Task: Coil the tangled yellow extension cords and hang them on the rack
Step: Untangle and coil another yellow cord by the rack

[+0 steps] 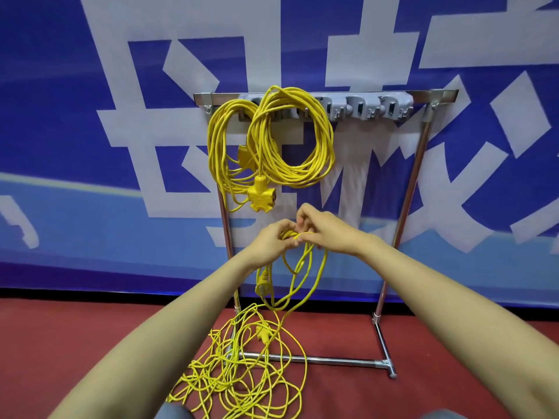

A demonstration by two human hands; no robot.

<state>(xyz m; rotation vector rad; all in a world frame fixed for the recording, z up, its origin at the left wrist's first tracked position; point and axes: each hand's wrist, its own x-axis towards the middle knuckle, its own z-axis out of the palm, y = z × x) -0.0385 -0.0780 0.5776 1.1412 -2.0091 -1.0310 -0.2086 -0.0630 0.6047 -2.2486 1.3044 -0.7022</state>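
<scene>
Red carpet floor (423, 337) below: thin yellow extension cord (306, 267) climbs from its tangled heap (239, 376) into both hands. Your left hand (273, 240) grips the hanging loops and your right hand (328, 231) pinches the next turn. Match loop size and pull slack slowly. 2 hung yellow coils (290, 140) are already on the chrome-tube rack (414, 182).

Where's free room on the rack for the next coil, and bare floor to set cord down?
Free: the grey hooks between the right coil and the right post; red floor between the tangle and the right foot. Crowded: the left hooks, where the left coil overlaps the right one, and the floor by the left post.
</scene>
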